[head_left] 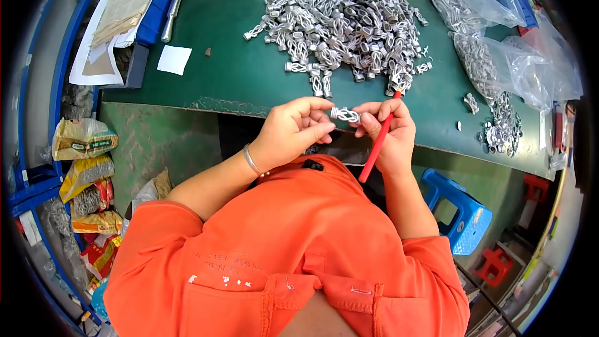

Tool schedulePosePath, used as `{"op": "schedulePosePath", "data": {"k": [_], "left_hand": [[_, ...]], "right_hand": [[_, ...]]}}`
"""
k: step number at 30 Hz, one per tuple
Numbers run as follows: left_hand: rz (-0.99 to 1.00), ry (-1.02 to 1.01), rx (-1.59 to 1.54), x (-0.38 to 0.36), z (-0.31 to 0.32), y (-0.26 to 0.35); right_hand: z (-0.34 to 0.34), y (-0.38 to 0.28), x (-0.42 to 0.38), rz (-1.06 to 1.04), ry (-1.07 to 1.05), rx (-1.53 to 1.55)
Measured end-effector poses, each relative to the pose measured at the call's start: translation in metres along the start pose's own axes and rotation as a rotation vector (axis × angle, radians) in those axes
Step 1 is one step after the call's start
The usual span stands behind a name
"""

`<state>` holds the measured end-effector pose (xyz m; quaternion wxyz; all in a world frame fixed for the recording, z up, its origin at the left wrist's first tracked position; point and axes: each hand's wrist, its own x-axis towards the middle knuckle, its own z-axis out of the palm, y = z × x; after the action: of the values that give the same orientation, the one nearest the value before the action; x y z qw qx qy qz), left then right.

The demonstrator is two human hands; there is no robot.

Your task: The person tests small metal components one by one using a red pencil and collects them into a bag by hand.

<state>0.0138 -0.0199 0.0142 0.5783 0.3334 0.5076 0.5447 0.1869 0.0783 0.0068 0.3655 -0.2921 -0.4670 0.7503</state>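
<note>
Between my two hands, just off the table's front edge, is a small silver metal piece (344,114) with a ridged collar and a twisted open cage. My left hand (298,126) is closed, its fingertips pinching the ridged end. The fingers of my right hand (392,130) touch the cage end and also grip a slim red pen-like stick (377,146), which slants down toward my lap. Beyond both hands, a large heap of similar metal pieces (340,19) lies on the green table (231,56).
Clear plastic bags (530,68) with more metal pieces lie at the right, beside a small pile of silver bits (502,126). A white paper square (174,60) and a blue bin (163,6) are at the left. A blue stool (465,218) stands below the table.
</note>
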Motion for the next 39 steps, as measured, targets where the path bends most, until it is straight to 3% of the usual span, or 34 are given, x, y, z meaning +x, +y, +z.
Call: {"op": "schedulePosePath", "data": {"k": [5, 7, 10, 12, 16, 20, 29, 31, 32, 34, 35, 39], "left_hand": [[0.075, -0.026, 0.003, -0.001, 0.002, 0.007], [0.226, -0.036, 0.142, -0.001, 0.004, 0.006], [0.266, -0.015, 0.223, -0.002, 0.003, 0.004], [0.249, -0.021, 0.247, -0.003, 0.002, 0.002], [0.224, -0.091, 0.429, -0.007, -0.001, 0.004], [0.12, -0.09, 0.511, -0.01, -0.003, -0.005], [0.094, -0.034, 0.613, -0.014, -0.015, 0.001], [0.096, -0.03, 0.597, -0.015, -0.017, -0.001], [0.032, -0.018, 0.468, -0.014, -0.018, -0.004], [-0.029, -0.009, 0.335, -0.012, -0.016, -0.005], [-0.014, 0.033, 0.234, -0.01, -0.013, -0.004], [0.071, 0.047, 0.003, -0.004, -0.007, 0.006]], "right_hand": [[-0.003, 0.011, -0.005, -0.097, -0.095, 0.007], [-0.001, 0.011, -0.009, -0.149, -0.078, -0.028], [0.002, 0.007, -0.013, -0.261, -0.067, -0.092], [0.003, 0.004, -0.014, -0.427, -0.102, -0.181], [-0.008, -0.004, -0.014, -0.418, -0.23, -0.339], [0.001, 0.001, -0.005, -0.385, -0.072, -0.46], [0.023, 0.024, 0.038, -0.702, -0.143, -1.001], [0.024, 0.021, 0.031, -0.53, -0.044, -0.889], [0.017, 0.026, 0.033, -0.567, -0.029, -0.8], [0.019, 0.015, 0.024, -0.164, 0.0, -0.279], [0.017, 0.007, 0.021, -0.034, -0.004, -0.165], [0.011, -0.001, 0.008, 0.086, -0.042, 0.056]]}}
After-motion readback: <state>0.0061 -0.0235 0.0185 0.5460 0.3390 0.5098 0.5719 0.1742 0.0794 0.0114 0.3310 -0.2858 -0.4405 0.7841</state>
